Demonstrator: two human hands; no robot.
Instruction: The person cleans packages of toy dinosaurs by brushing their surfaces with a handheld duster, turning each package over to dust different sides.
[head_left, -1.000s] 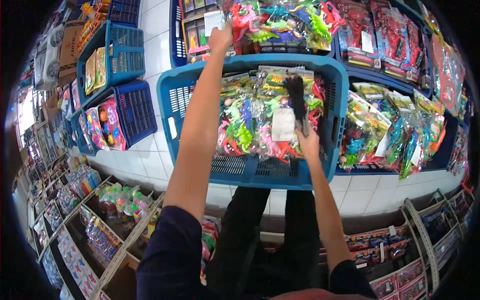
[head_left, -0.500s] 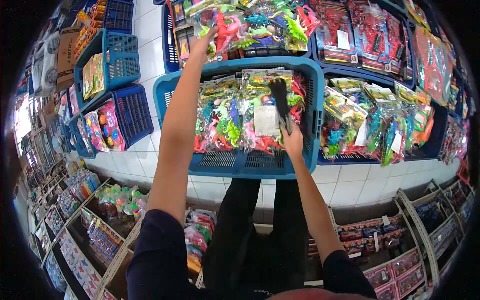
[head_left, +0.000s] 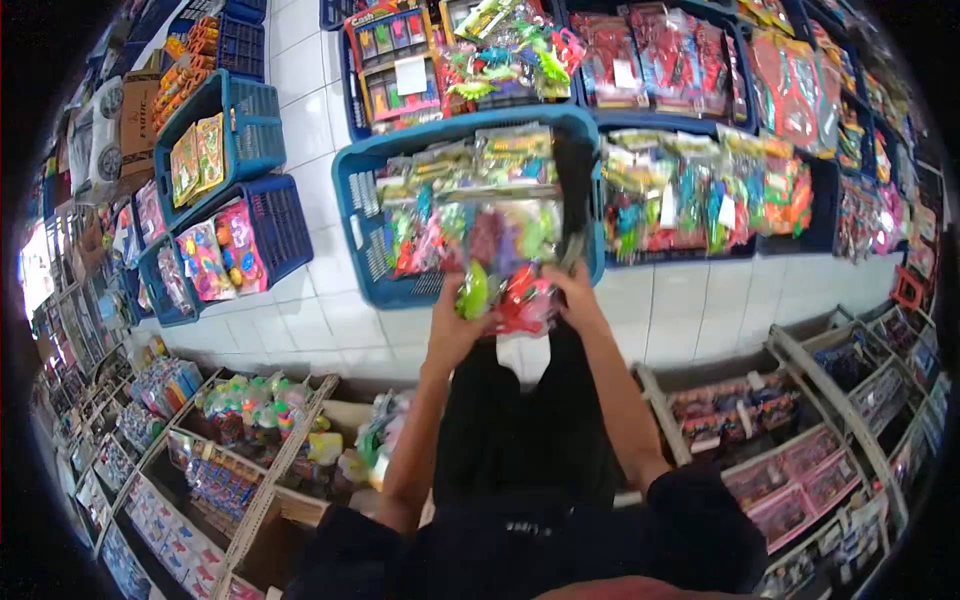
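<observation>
The left hand [head_left: 457, 328] and right hand [head_left: 582, 300] grip a clear toy bag [head_left: 520, 300] between them, one at each lower side, and hold it above the near edge of a teal basket [head_left: 430, 135]. The left thumb and fingers close on the bag's corner, pinching the film beside a bright green toy [head_left: 473, 292]; the right hand curls round its opposite side and also clasps a black brush [head_left: 573, 185], whose dark head points up along the right side of the basket. How each right finger lies is too blurred to tell. Red and pink shapes show through the lower end of the held bag, and a white paper [head_left: 523, 358] shows just below it, in front of the dark trousers [head_left: 510, 440]. Inside the basket, more bagged toys [head_left: 420, 220] lie side by side under yellow-green header cards. Just beyond the far rim there is another plastic bag of toys [head_left: 505, 65] — bright green and pink — next to boxed sets [head_left: 400, 75]. Red packages [head_left: 665, 60] and a row of toy packs [head_left: 690, 190] fill crates to the right, and a white tiled floor [head_left: 335, 330] runs below.
</observation>
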